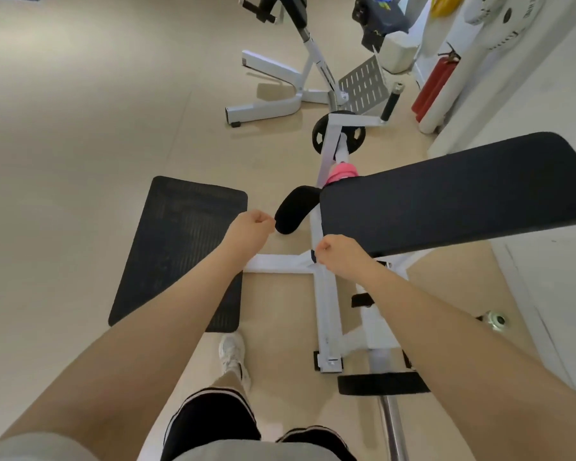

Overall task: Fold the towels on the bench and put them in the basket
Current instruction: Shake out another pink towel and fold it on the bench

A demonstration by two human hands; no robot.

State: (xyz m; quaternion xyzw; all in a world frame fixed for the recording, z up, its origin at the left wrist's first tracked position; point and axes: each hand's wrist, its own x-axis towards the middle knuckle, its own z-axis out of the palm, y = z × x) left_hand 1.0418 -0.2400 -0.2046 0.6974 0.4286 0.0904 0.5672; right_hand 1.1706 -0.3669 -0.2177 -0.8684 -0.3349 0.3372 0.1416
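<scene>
The black padded bench [463,191] slants across the right side on a white metal frame [326,294]; its top is bare. No towel or basket is plainly in view. A pink object [341,171] peeks out behind the pad's far left corner; what it is I cannot tell. My left hand [250,224] is stretched out over the floor, left of the bench, fingers curled into a fist with nothing in them. My right hand [338,252] hovers at the pad's near left corner, also curled into a fist and holding nothing I can see.
A black rubber mat [180,247] lies on the floor at left. A black foam roller pad [291,211] sticks out beside the bench. Another white exercise machine [313,78] stands further back, a red fire extinguisher [433,88] by the right wall. My shoe [231,352] is below.
</scene>
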